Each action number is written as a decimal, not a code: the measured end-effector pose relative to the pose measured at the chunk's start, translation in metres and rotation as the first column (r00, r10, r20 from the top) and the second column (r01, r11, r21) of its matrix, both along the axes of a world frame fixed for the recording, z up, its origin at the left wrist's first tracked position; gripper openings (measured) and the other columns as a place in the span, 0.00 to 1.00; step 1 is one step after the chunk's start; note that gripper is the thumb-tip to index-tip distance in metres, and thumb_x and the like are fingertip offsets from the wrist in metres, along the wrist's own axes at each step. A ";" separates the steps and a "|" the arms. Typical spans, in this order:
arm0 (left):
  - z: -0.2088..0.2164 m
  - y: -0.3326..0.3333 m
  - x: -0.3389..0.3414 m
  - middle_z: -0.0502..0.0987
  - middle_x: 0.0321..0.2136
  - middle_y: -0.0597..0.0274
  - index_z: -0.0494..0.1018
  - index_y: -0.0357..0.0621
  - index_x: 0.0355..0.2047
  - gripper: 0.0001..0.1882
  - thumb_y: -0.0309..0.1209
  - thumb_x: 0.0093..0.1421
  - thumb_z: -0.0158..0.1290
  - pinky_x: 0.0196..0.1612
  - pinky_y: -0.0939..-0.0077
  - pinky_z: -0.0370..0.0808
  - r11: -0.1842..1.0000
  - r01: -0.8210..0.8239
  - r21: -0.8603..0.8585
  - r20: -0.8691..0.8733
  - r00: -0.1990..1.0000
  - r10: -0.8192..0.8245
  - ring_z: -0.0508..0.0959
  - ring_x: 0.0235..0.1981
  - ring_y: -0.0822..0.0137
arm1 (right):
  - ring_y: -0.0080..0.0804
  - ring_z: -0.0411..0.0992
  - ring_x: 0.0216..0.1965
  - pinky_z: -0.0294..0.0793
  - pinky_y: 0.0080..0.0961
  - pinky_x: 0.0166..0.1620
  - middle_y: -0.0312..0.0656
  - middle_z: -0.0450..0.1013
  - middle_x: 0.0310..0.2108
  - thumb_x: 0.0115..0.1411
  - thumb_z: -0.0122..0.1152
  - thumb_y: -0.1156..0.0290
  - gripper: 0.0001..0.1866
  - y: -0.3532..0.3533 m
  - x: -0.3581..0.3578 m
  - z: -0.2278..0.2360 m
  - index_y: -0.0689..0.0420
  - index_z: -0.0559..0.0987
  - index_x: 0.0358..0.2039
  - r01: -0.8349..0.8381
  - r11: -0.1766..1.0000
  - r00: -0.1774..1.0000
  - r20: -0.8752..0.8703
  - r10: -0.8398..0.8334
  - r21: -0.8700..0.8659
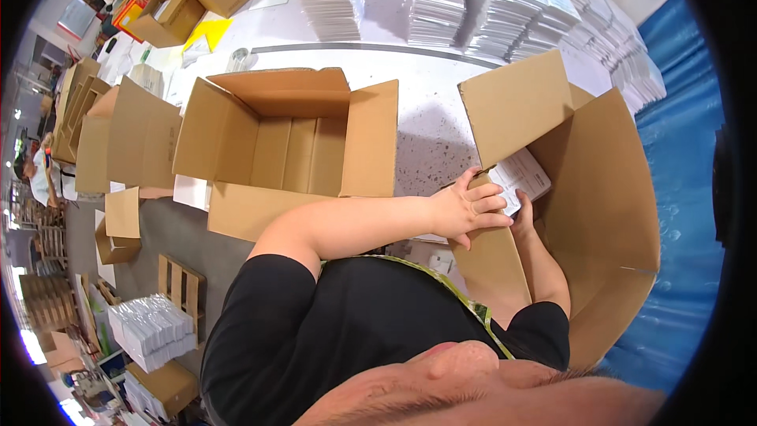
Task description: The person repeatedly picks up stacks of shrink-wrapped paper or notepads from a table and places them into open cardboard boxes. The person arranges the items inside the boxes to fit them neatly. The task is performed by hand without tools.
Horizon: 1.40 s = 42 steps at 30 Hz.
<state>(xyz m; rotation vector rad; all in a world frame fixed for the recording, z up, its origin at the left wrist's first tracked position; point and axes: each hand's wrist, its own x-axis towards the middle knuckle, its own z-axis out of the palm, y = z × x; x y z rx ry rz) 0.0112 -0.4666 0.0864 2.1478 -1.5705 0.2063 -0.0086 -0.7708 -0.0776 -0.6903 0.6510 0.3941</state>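
A tall open cardboard box [607,189] stands at my right, its flaps raised. My left hand [471,209] reaches across my chest and lies over the box's near left edge. Its fingers are spread, and the fingertips rest over a white packet with printing [522,175] inside the box. My right hand [523,217] is down in the same box, closed against the near end of that packet; most of its fingers are hidden. Left of this box, a second open cardboard box [296,154] has its flaps folded outward, with bare cardboard at its bottom.
Tall stacks of white wrapped packets [330,0] line the back of the white speckled table [430,122]. Blue sheeting [682,102] hangs at the right. More cartons [138,142] stand at the left. On the floor are a wooden pallet [180,284] and a packet bundle [154,327].
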 end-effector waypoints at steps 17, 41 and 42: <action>0.031 0.017 0.015 0.49 0.68 0.55 0.52 0.59 0.66 0.55 0.55 0.41 0.66 0.65 0.37 0.46 0.995 0.072 0.063 -0.188 0.980 -0.059 0.45 0.70 0.51 | 0.47 0.67 0.54 0.67 0.42 0.57 0.50 0.68 0.54 0.56 0.55 0.60 0.34 0.045 -0.025 0.289 0.65 0.62 0.60 0.603 0.642 0.782 0.510 -0.358 -0.473; 0.074 0.658 -0.383 0.49 0.66 0.48 0.30 0.45 0.69 0.52 0.35 0.57 0.55 0.65 0.62 0.55 0.089 -0.906 -0.414 -0.845 0.346 -0.408 0.55 0.66 0.57 | 0.41 0.62 0.59 0.62 0.36 0.60 0.51 0.61 0.59 0.50 0.64 0.66 0.43 0.790 -0.222 0.281 0.64 0.55 0.63 -0.676 0.499 0.168 0.546 0.821 -0.542; 0.072 0.672 -0.401 0.64 0.60 0.48 0.53 0.32 0.63 0.42 0.43 0.56 0.55 0.61 0.64 0.63 -0.024 -0.950 -0.312 -0.881 0.299 -0.366 0.66 0.60 0.59 | 0.42 0.59 0.61 0.59 0.38 0.62 0.52 0.58 0.60 0.51 0.65 0.64 0.45 0.823 -0.231 0.283 0.64 0.53 0.64 -0.643 0.489 0.106 0.564 0.819 -0.589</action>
